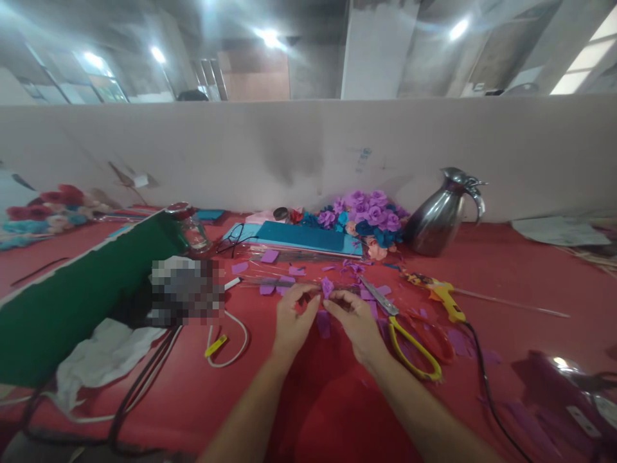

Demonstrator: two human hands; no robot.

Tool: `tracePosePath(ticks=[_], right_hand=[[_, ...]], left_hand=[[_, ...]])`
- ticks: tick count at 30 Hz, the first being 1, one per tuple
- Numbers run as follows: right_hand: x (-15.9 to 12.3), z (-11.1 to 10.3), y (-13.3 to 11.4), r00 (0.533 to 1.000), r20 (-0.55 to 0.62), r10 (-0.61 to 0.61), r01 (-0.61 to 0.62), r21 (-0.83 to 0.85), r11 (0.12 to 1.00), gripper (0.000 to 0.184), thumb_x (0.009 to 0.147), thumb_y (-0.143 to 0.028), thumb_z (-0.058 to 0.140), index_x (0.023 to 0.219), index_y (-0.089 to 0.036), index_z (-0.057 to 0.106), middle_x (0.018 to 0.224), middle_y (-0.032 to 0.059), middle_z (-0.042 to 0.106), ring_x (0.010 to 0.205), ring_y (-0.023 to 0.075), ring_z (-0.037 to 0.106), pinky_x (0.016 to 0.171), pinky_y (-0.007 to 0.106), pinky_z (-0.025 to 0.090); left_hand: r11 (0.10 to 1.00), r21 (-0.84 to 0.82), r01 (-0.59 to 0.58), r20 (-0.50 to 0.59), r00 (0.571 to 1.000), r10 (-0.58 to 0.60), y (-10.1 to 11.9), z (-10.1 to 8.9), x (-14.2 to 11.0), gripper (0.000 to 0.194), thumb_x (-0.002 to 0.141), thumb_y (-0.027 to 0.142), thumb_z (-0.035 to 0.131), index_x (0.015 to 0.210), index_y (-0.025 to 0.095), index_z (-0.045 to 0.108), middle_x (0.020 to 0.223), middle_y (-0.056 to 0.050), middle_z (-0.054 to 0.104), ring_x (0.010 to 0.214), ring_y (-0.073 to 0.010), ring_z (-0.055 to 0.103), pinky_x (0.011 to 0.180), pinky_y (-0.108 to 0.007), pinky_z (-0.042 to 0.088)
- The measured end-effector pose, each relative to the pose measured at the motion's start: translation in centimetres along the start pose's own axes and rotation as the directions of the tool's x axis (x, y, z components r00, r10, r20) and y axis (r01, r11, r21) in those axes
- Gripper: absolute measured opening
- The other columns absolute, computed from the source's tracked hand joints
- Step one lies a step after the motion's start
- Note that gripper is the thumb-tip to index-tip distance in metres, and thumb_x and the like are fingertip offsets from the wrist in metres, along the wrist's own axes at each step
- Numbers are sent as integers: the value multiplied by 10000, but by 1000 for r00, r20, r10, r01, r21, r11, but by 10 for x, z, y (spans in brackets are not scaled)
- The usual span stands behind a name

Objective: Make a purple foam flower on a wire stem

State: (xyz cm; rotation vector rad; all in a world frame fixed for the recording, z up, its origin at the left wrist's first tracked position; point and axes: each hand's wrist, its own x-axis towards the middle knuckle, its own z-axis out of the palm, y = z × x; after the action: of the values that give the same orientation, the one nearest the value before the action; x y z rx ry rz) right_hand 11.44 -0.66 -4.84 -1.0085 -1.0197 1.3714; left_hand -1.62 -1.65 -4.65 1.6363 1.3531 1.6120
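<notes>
A small purple crepe-paper piece (327, 287) stands up between the fingertips of both hands, low over the red bench (308, 399). The left hand (293, 316) pinches its left edge with fingers curled closed; the right hand (355, 319) pinches its right edge likewise. Yellow-handled steel scissors (407, 337) lie just beside the right hand, a yellow glue gun (446, 297) farther right

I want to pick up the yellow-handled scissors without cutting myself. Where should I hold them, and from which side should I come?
Probably grip the scissors by the yellow handle loops, coming from the near, right side. The loops lie toward the person; the metal blades point away and left, close to the right hand, which, with the left hand, pinches a small purple paper piece.
</notes>
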Motion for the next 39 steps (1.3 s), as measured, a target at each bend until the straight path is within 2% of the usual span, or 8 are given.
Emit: tracePosePath(ticks=[4, 11, 16, 22, 27, 29, 34, 39], right_hand=[[-1, 0, -1, 999, 27, -21, 23, -56, 998, 162, 605, -306, 736, 708, -196, 676, 697, -1, 654, 682, 162, 560, 672, 292, 450], [-1, -1, 2, 989, 82, -120, 132, -157, 979, 112, 686, -309, 658, 718, -202, 649, 696, 6, 650, 665, 166, 569, 641, 287, 454], [-2, -2, 2, 972, 98, -214, 234, -312, 921, 86, 728, -270, 607, 752, -200, 650, 714, 18, 674, 680, 180, 597, 647, 288, 465], [-5, -2, 1, 953, 102, -284, 301, -390, 870, 83, 743, -230, 584, 788, -203, 649, 779, 32, 690, 729, 191, 619, 721, 314, 480], [-5, -4, 3, 926, 136, -352, 377, -399, 836, 75, 753, -218, 586, 779, -213, 656, 784, 25, 682, 746, 191, 610, 722, 307, 476], [-5, -4, 4, 922, 135, -364, 387, -391, 835, 75, 764, -234, 587, 772, -215, 660, 780, 22, 679, 747, 191, 601, 718, 306, 473], [-4, -4, 4, 936, 113, -334, 352, -357, 865, 70, 772, -255, 598, 760, -218, 656, 760, 7, 666, 737, 181, 587, 715, 295, 464], [-5, -2, 1, 943, 105, -316, 333, -321, 887, 57, 753, -266, 617, 740, -216, 641, 734, 2, 660, 715, 179, 589, 700, 291, 471]], left_hand=[[999, 43, -32, -26, 999, 33, 0, -1, 1, 112, 819, 244, 596, 887, 206, 676, 842, -28, 673, 746, -149, 581, 690, -268, 453], [991, -63, 120, 26, 993, -119, -14, 0, 2, 122, 774, 292, 651, 796, 181, 696, 783, -36, 663, 727, -159, 583, 678, -266, 460], [986, -87, 144, 33, 989, -142, -16, -1, 2, 116, 770, 263, 635, 789, 182, 716, 783, -38, 681, 746, -167, 594, 714, -277, 466], [982, -95, 165, -19, 986, -167, -12, -1, 1, 66, 717, 173, 614, 719, 179, 680, 715, 0, 632, 702, -142, 557, 686, -248, 444], [888, -358, 288, 58, 956, -286, 2, 0, -1, 64, 724, 180, 627, 755, 168, 681, 735, -14, 649, 713, -140, 571, 688, -249, 462], [854, -417, 311, 79, 948, -307, 7, 0, -2, 53, 716, 194, 655, 749, 165, 684, 728, -18, 656, 705, -142, 577, 685, -253, 470], [832, -470, 294, 95, 954, -284, 10, 0, -2, 96, 740, 252, 680, 792, 176, 707, 776, -27, 684, 740, -150, 601, 722, -267, 485], [866, -424, 267, 66, 962, -264, 8, 1, -3, 116, 763, 281, 674, 777, 171, 708, 765, -29, 686, 735, -151, 604, 714, -267, 488]])
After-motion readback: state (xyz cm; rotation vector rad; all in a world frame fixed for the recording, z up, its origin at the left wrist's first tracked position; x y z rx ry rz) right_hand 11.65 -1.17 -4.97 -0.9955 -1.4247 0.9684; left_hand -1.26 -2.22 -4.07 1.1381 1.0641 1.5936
